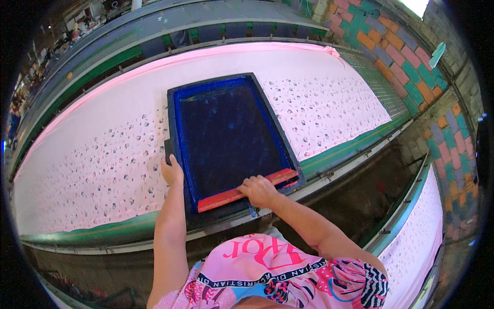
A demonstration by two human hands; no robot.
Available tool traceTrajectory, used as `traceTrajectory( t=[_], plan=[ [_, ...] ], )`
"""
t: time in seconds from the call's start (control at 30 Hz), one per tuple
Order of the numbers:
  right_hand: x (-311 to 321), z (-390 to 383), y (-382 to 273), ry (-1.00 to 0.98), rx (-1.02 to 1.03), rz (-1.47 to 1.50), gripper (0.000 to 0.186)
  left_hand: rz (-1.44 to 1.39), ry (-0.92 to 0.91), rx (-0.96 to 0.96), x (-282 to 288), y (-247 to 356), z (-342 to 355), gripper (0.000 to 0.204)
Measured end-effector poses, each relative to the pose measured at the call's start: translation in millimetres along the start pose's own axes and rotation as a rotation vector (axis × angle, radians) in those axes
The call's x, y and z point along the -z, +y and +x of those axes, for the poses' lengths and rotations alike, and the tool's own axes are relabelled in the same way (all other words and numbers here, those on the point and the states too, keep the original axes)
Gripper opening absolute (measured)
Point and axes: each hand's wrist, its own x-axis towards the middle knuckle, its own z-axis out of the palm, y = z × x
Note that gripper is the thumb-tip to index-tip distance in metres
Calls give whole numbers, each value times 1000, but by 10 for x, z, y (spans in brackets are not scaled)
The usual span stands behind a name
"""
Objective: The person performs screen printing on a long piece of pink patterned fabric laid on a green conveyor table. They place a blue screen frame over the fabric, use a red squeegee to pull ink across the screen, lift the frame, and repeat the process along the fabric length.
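A large printing screen (pixel 226 134) with a dark frame and deep blue ink along its inner edges lies on pale pink fabric (pixel 123 108). Across its near end rests a long red squeegee (pixel 221 199), tilted slightly up to the right. My right hand (pixel 259 191) is closed over the squeegee's middle, the fingers wrapped on its top edge. At the screen's left side, my left hand (pixel 172 170) grips a dark handle (pixel 168 149) on the frame. Small dark and red motifs are printed on the fabric at both sides of the screen. What lies beneath the screen is hidden.
The fabric covers a long green-edged table (pixel 128 226) with a metal rail (pixel 334 178) along its near side. Another long table (pixel 206 20) runs behind. At the right, more printed fabric (pixel 417 232) lies near a wall of coloured bricks (pixel 406 56).
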Motion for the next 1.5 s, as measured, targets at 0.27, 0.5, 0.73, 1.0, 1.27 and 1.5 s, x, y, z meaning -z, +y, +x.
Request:
traceTrajectory(
  t=[0.27,0.5,0.73,1.0,1.27,1.5],
  plan=[
    [-62,-293,212,50,197,168,59,226,-119,113,73,118,-15,55],
    [120,-684,1296,386,37,570,42,263,-27,28,145,139,-50,40],
    [-22,-876,2212,387,-555,437,70,252,-40,-10,90,102,-2,39],
    [-49,-626,2269,-1,-890,541,75,238,-91,48,74,123,-49,39],
    [183,-518,2193,97,-879,526,56,166,-110,76,157,-6,30,34],
    [525,-527,2313,260,-819,531,49,-139,-199,258,173,265,61,26]
  ],
)
